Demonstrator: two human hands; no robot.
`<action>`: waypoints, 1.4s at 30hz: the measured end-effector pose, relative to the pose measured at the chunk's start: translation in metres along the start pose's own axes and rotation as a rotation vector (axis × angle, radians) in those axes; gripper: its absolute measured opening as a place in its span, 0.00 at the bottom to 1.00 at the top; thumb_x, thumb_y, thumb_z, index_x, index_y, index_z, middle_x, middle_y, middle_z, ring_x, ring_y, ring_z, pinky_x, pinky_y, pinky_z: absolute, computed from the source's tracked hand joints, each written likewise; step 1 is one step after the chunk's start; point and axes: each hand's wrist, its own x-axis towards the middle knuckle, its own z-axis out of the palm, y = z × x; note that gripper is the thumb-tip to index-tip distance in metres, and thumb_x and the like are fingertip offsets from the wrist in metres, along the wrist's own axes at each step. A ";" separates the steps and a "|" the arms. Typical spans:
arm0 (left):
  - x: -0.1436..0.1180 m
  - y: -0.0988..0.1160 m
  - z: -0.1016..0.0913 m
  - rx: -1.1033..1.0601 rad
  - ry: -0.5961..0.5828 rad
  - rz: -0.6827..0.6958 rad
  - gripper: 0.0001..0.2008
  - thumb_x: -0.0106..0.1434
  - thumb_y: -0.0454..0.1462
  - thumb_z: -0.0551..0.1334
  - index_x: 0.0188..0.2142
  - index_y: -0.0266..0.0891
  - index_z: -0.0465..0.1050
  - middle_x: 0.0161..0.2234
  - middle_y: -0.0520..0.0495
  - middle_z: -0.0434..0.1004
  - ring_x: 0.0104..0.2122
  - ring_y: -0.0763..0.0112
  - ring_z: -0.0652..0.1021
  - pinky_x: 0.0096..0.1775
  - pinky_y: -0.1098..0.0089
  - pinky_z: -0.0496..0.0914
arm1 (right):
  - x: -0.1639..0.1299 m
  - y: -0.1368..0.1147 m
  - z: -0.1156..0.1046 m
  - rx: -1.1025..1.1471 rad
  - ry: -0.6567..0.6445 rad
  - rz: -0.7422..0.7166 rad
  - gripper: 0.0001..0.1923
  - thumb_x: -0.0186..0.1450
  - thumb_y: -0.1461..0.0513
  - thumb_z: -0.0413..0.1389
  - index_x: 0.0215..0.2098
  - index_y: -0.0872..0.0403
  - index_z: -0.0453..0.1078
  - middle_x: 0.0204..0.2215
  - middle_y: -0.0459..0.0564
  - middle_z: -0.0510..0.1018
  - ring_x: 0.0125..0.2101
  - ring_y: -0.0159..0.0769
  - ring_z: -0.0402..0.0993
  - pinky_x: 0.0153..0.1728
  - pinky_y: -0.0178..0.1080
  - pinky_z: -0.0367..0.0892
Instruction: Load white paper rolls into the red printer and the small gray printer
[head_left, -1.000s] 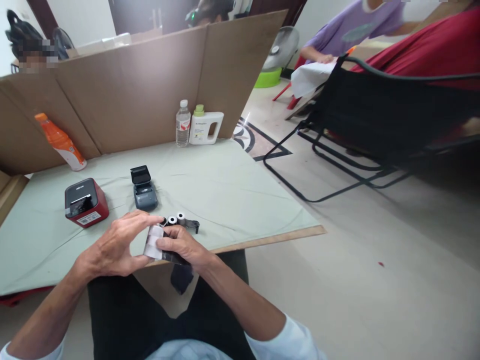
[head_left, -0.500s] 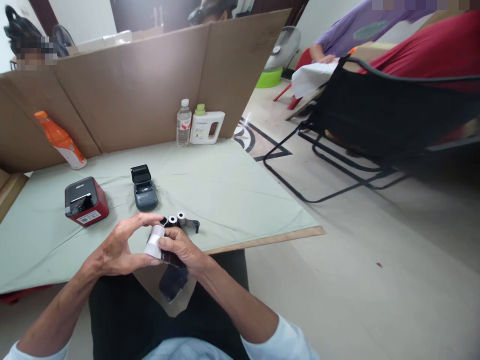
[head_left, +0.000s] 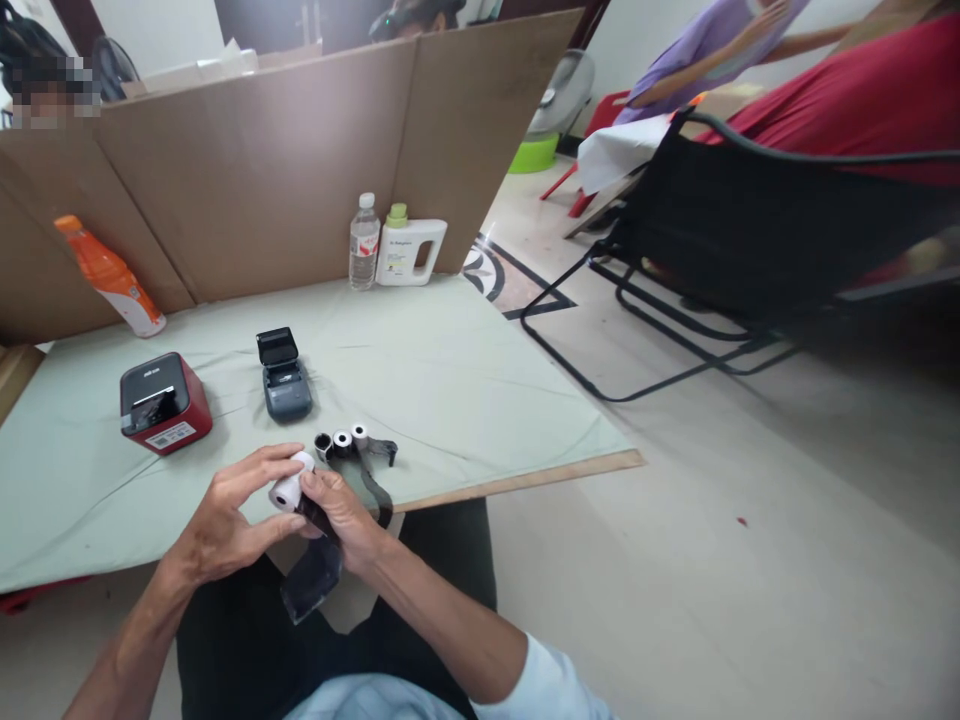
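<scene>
Hands (head_left: 234,515) (head_left: 347,515), half curled, seemingly both pinch a white roll (head_left: 286,493) at the near table edge (head_left: 525,483), tabletop (head_left: 472,370) room rightward.

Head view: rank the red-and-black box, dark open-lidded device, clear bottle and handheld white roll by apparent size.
1. red-and-black box
2. dark open-lidded device
Unranked: clear bottle and white roll; the roll is nearer the camera and partly covered.

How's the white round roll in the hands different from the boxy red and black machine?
The white roll is round, the red and black machine boxy. The left hand and right hand hold the roll; the machine sits on pale green cloth. The roll is smaller than the machine.
</scene>
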 end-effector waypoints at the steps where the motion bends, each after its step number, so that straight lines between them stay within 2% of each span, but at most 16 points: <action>1: -0.002 -0.001 0.000 0.054 -0.006 0.021 0.23 0.64 0.35 0.71 0.58 0.44 0.76 0.58 0.39 0.79 0.57 0.55 0.80 0.58 0.58 0.75 | 0.002 0.003 -0.001 0.012 0.009 0.002 0.30 0.49 0.42 0.74 0.30 0.57 0.72 0.20 0.41 0.69 0.17 0.22 0.54 0.18 0.31 0.46; 5: -0.004 -0.014 -0.004 0.210 -0.077 0.046 0.21 0.70 0.33 0.63 0.62 0.43 0.74 0.57 0.41 0.80 0.56 0.59 0.81 0.58 0.60 0.76 | 0.007 0.013 -0.004 -0.008 0.054 -0.002 0.30 0.52 0.40 0.72 0.29 0.57 0.72 0.20 0.42 0.71 0.17 0.23 0.59 0.20 0.31 0.54; 8: 0.003 -0.030 -0.011 0.348 -0.127 0.033 0.19 0.72 0.35 0.58 0.60 0.42 0.74 0.56 0.42 0.81 0.55 0.59 0.82 0.57 0.61 0.77 | 0.005 0.021 -0.007 -0.026 0.079 0.001 0.31 0.55 0.38 0.69 0.33 0.57 0.74 0.28 0.47 0.79 0.20 0.26 0.68 0.24 0.33 0.64; 11: 0.014 -0.047 -0.018 0.485 -0.181 -0.014 0.17 0.72 0.36 0.57 0.57 0.41 0.75 0.54 0.41 0.82 0.53 0.58 0.82 0.55 0.60 0.77 | 0.000 0.030 -0.010 0.020 0.089 0.048 0.32 0.53 0.39 0.71 0.39 0.55 0.73 0.33 0.49 0.82 0.26 0.30 0.75 0.32 0.36 0.70; 16: 0.037 -0.064 -0.013 0.619 -0.323 -0.099 0.14 0.69 0.30 0.56 0.49 0.40 0.77 0.49 0.42 0.83 0.49 0.59 0.83 0.53 0.61 0.76 | -0.014 0.049 -0.018 0.006 0.136 0.082 0.34 0.54 0.39 0.70 0.44 0.54 0.72 0.36 0.49 0.82 0.33 0.34 0.79 0.37 0.38 0.72; 20: 0.049 -0.072 -0.006 0.680 -0.432 -0.178 0.14 0.66 0.26 0.55 0.42 0.40 0.77 0.43 0.43 0.82 0.43 0.62 0.83 0.48 0.64 0.76 | -0.027 0.066 -0.026 -0.071 0.139 0.181 0.35 0.55 0.36 0.67 0.43 0.56 0.73 0.38 0.53 0.82 0.34 0.34 0.80 0.36 0.37 0.72; 25: 0.049 -0.081 -0.009 0.667 -0.430 -0.190 0.20 0.62 0.24 0.56 0.47 0.43 0.78 0.53 0.43 0.80 0.52 0.60 0.80 0.55 0.62 0.73 | -0.038 0.083 -0.046 -0.304 0.087 0.323 0.39 0.54 0.42 0.71 0.53 0.57 0.74 0.42 0.55 0.82 0.35 0.35 0.81 0.37 0.37 0.71; 27: 0.049 -0.082 -0.012 0.655 -0.414 -0.158 0.24 0.59 0.24 0.56 0.50 0.44 0.78 0.55 0.44 0.80 0.55 0.59 0.78 0.57 0.61 0.72 | -0.041 0.086 -0.055 -0.426 0.050 0.334 0.34 0.54 0.44 0.71 0.50 0.57 0.76 0.39 0.54 0.83 0.32 0.34 0.80 0.35 0.36 0.70; 30: 0.054 -0.078 -0.012 0.619 -0.371 -0.066 0.26 0.57 0.24 0.55 0.51 0.43 0.78 0.53 0.44 0.81 0.54 0.58 0.78 0.57 0.60 0.73 | -0.045 0.077 -0.064 -0.514 -0.061 0.318 0.26 0.57 0.44 0.68 0.40 0.57 0.79 0.33 0.50 0.83 0.28 0.30 0.77 0.31 0.33 0.66; 33: 0.063 -0.067 -0.002 0.571 -0.296 -0.012 0.21 0.59 0.26 0.57 0.49 0.41 0.79 0.51 0.42 0.82 0.53 0.56 0.79 0.56 0.57 0.72 | -0.049 0.056 -0.062 -0.524 -0.134 0.271 0.24 0.61 0.44 0.65 0.34 0.57 0.78 0.30 0.49 0.82 0.25 0.28 0.75 0.29 0.33 0.65; 35: 0.069 -0.059 0.009 0.542 -0.299 -0.003 0.18 0.60 0.30 0.61 0.48 0.41 0.79 0.50 0.42 0.82 0.53 0.54 0.79 0.55 0.56 0.72 | -0.050 0.039 -0.056 -0.540 -0.134 0.218 0.23 0.62 0.45 0.64 0.33 0.58 0.77 0.28 0.49 0.82 0.24 0.28 0.74 0.28 0.32 0.64; 38: 0.078 -0.052 0.028 0.569 -0.367 -0.024 0.15 0.60 0.31 0.64 0.47 0.42 0.78 0.49 0.42 0.82 0.50 0.54 0.79 0.51 0.56 0.72 | -0.051 0.018 -0.046 -0.564 -0.101 0.132 0.21 0.64 0.47 0.63 0.32 0.58 0.77 0.28 0.49 0.81 0.25 0.29 0.74 0.29 0.33 0.64; 42: 0.081 -0.058 0.046 0.684 -0.406 -0.083 0.11 0.60 0.29 0.64 0.41 0.42 0.78 0.46 0.42 0.82 0.46 0.55 0.80 0.49 0.58 0.71 | -0.053 -0.004 -0.037 -0.601 -0.055 0.015 0.17 0.66 0.50 0.62 0.32 0.56 0.77 0.28 0.49 0.81 0.26 0.31 0.73 0.33 0.35 0.67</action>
